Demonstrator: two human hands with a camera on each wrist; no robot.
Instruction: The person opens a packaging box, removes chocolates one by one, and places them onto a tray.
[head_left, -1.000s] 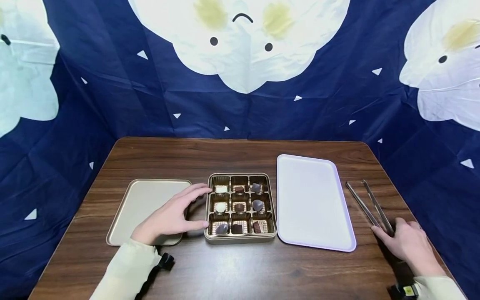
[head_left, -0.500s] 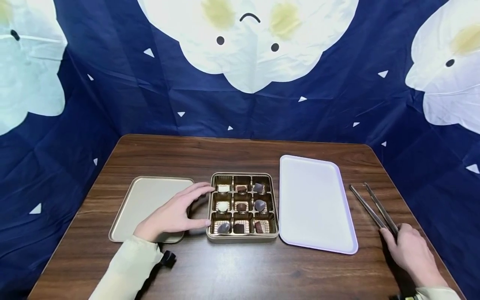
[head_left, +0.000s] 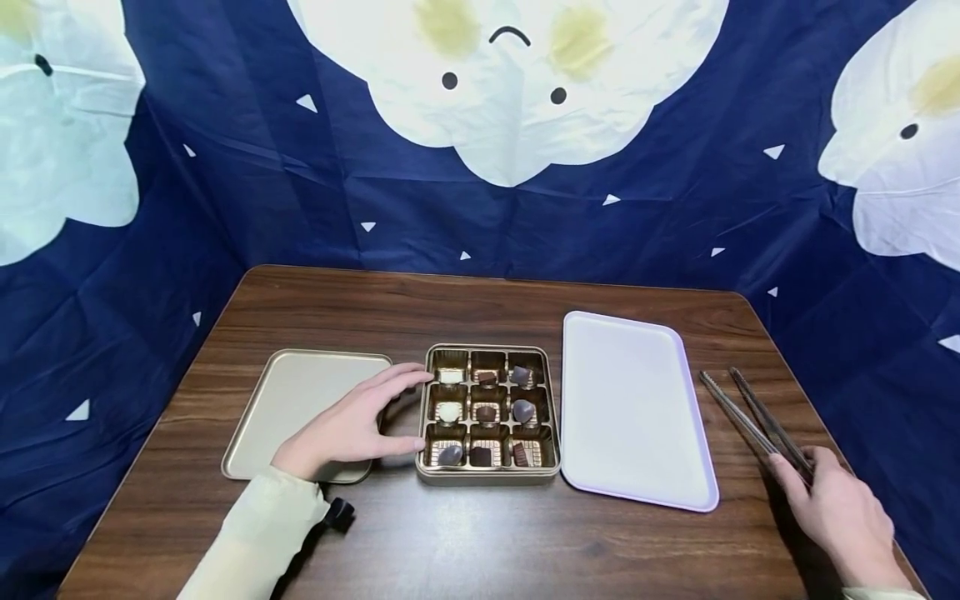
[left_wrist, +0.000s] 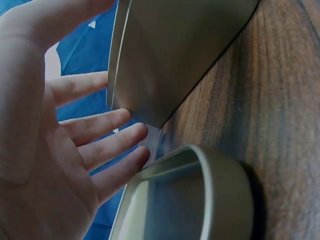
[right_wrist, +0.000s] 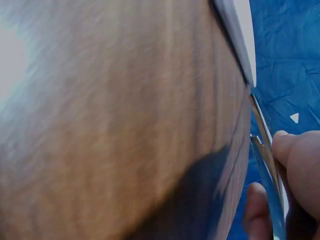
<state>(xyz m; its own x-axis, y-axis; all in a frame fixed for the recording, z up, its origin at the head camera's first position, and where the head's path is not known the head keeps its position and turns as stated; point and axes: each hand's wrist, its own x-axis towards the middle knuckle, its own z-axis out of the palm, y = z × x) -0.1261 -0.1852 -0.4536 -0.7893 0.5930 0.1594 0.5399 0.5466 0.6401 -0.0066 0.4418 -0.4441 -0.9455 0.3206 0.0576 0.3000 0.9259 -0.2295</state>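
Observation:
In the head view my left hand is at the left side of a gold tin, its thumb and fingertips touching the rim. The left wrist view shows those fingers spread and fairly straight. Divided compartments inside the tin hold several chocolates: dark ones such as a rounded piece, and a white chocolate. At the table's right my right hand grips the handle end of metal tongs. Their arms stand apart with nothing between the tips. In the right wrist view, thumb and finger lie on either side of the tongs.
A flat gold lid lies left of the tin, partly under my left hand and forearm. Right of the tin is a white tray with a lilac rim. The wooden table ends at a dark blue cloth backdrop.
My right hand has moved right and toward me at the tongs' handle end, drawing them slightly along. The left hand stays at the tin. The head view has shifted a little.

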